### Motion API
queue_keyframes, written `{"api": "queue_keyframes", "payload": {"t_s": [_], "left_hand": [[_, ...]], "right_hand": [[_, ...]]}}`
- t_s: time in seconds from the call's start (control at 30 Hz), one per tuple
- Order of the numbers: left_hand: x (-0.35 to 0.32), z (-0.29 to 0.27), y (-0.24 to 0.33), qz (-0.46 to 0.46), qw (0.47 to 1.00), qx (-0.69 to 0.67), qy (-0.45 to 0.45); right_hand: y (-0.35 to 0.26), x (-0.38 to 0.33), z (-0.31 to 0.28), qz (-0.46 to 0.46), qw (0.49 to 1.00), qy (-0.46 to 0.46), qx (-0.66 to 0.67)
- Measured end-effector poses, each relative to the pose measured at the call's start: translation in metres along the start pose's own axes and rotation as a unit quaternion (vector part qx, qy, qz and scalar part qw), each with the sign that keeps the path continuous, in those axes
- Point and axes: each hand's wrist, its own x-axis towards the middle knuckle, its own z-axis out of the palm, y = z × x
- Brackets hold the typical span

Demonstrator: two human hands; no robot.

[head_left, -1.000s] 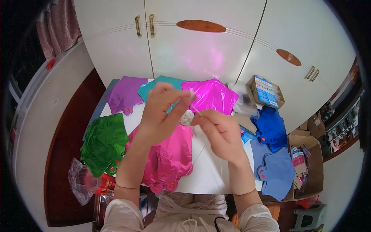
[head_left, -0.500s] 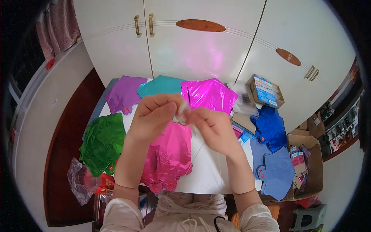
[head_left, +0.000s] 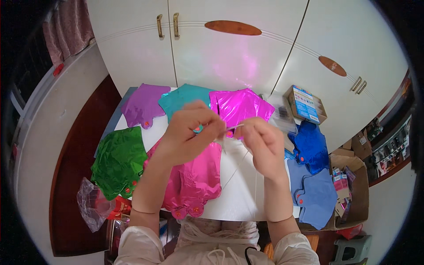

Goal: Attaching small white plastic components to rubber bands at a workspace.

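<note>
Above the middle of the white table (head_left: pixel 238 194), my left hand (head_left: pixel 192 134) and my right hand (head_left: pixel 267 148) face each other, fingers pinched. A short stretch of thin pale string (head_left: pixel 234 127) runs between their fingertips, and a loose end seems to hang below. My left forearm partly covers a pink flat foil balloon (head_left: pixel 201 176) with round tabs at its near edge. Behind my hands lie a teal foil balloon (head_left: pixel 185 95) and a magenta one (head_left: pixel 242 107).
Purple (head_left: pixel 143 106) and green (head_left: pixel 115 159) foil balloons lie at left, dark blue (head_left: pixel 311 145) and grey-blue (head_left: pixel 318 196) at right. A cardboard box (head_left: pixel 360 190) of packets stands beyond the right edge. Behind are a small carton (head_left: pixel 304 106) and white cabinet doors (head_left: pixel 221 57).
My hands have moved slightly apart, the right one shifting right, so the string between them now shows stretched out. The balloons have stayed put.
</note>
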Motion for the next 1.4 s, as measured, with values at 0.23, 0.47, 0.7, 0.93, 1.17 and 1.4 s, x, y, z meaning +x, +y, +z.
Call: {"api": "queue_keyframes", "payload": {"t_s": [0.23, 0.47, 0.7, 0.93, 1.17, 1.4], "left_hand": [[0.004, 0.015, 0.012, -0.023, 0.967, -0.23, 0.106], [0.002, 0.011, 0.013, -0.072, 0.918, -0.386, 0.056], [-0.005, -0.003, 0.011, -0.11, 0.898, -0.417, -0.087], [-0.004, -0.001, 0.016, -0.032, 0.988, -0.149, 0.007], [0.0, 0.008, 0.014, 0.036, 0.996, -0.039, 0.073], [-0.006, 0.009, 0.011, -0.041, 0.917, -0.392, 0.063]], "right_hand": [[0.003, -0.001, 0.003, -0.116, 0.992, -0.038, -0.044], [0.009, 0.002, 0.005, -0.084, 0.986, -0.082, -0.118], [0.013, 0.002, 0.005, -0.082, 0.993, 0.028, -0.074], [-0.001, -0.001, -0.001, -0.077, 0.996, 0.049, 0.018], [-0.001, -0.003, -0.001, -0.161, 0.985, -0.028, -0.047], [-0.001, -0.002, 0.005, -0.148, 0.973, -0.078, -0.158]]}}
